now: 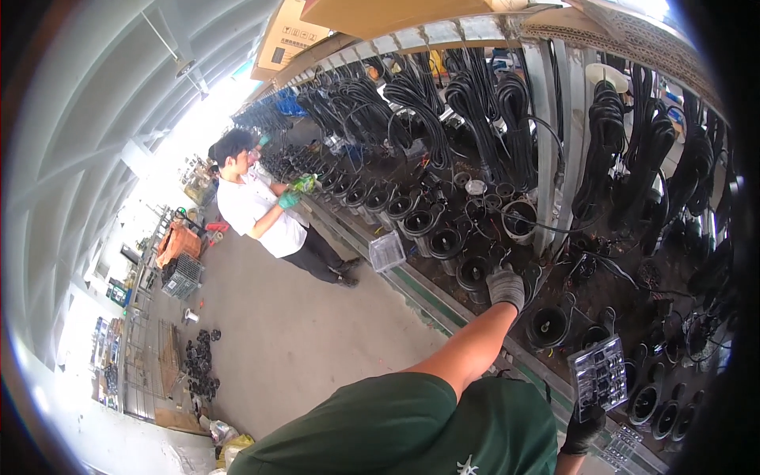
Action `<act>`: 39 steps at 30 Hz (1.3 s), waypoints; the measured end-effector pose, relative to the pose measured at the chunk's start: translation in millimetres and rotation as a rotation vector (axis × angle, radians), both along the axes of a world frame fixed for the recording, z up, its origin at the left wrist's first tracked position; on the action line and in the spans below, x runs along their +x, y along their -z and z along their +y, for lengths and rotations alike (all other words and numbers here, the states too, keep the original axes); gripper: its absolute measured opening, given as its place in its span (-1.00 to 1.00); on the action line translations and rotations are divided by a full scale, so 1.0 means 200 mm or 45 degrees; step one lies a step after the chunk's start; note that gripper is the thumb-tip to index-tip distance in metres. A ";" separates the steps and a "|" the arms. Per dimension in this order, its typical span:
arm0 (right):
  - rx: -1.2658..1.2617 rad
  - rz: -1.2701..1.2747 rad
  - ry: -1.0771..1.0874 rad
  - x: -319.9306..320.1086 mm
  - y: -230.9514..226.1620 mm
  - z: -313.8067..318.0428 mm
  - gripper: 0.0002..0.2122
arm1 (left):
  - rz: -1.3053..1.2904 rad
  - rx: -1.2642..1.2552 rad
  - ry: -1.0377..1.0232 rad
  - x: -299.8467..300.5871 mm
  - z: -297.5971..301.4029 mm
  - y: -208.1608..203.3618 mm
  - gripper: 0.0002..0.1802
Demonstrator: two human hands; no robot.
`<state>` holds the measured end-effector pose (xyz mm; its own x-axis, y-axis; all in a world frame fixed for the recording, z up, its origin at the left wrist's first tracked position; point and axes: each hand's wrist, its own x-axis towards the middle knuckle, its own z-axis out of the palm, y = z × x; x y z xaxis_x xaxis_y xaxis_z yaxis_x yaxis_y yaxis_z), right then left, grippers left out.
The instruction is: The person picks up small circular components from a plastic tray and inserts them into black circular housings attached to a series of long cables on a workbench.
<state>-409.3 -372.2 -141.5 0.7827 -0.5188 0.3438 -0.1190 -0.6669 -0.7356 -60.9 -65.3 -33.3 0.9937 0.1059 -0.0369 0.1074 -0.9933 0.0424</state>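
At the far left, beyond the near row, a co-worker in a white shirt (260, 212) is seen standing beside the worktop (422, 286), with green gloves worn. Nearer, a clear plastic box (387, 252) is set at the worktop's edge. From there a slanting line of black round housings (446, 242) is formed toward the lower right, open mouths turned upward. At its near end one black cup (474, 272) is found just to the left of the left grip (505, 288), which is covered by a grey glove and stretched out over the worktop; its fingertips are partly hidden, so whether anything is held, or how far the fingers are parted, cannot be told. To the right and nearer the body, another housing (548, 326) is placed between the two hands, and the left is judged the closer to it. Farther right, a compartment tray (599, 376) of clear plastic is held raised, its long axis running roughly away from the body with a slight tilt; its lower end is pinched by the closed fingers of the right grip (584, 431), in a dark glove. Any transfer between tray and left grip would seem to turn on that gap, since the tray is lying to the left hand's lower right, well apart.
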 end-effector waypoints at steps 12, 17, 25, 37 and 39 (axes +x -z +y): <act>1.907 -0.435 -0.419 0.07 0.17 -0.12 -0.55 | -0.002 0.064 -0.166 0.11 0.09 0.25 -0.53; 2.109 -0.440 -0.426 0.03 0.16 -0.13 -0.33 | 0.015 0.051 -0.022 0.07 0.04 0.16 -0.50; 2.191 -0.494 -0.488 0.11 -0.25 0.00 -0.29 | 0.069 0.123 0.208 -0.01 0.03 -0.11 -0.53; 2.279 -0.521 -0.475 0.16 -0.47 0.06 -0.16 | -0.356 -0.498 0.395 -0.04 0.36 0.06 -0.70; 2.287 -0.517 -0.461 0.16 -0.49 0.06 -0.13 | -0.265 -0.513 0.399 -0.06 0.34 0.07 -0.69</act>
